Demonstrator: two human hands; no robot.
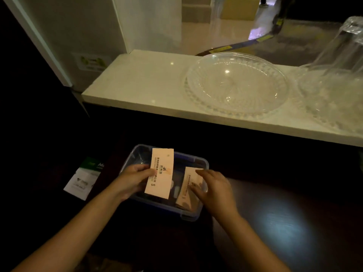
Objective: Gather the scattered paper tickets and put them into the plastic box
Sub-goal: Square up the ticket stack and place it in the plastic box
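Observation:
A clear plastic box with a blue rim [193, 213] sits on the dark lower counter in front of me. My left hand [132, 178] grips a long pale paper ticket [162, 172] by its left edge and holds it above the box. A second ticket [189, 186] leans inside the box against its right wall, and the fingers of my right hand [213, 187] rest on it. The bottom of the box is dark and hard to read.
A white and green leaflet [83, 180] lies on the dark counter left of the box. On the raised white ledge [135, 83] behind stand a large glass dish [235, 85] and more glassware [337, 75] at the far right.

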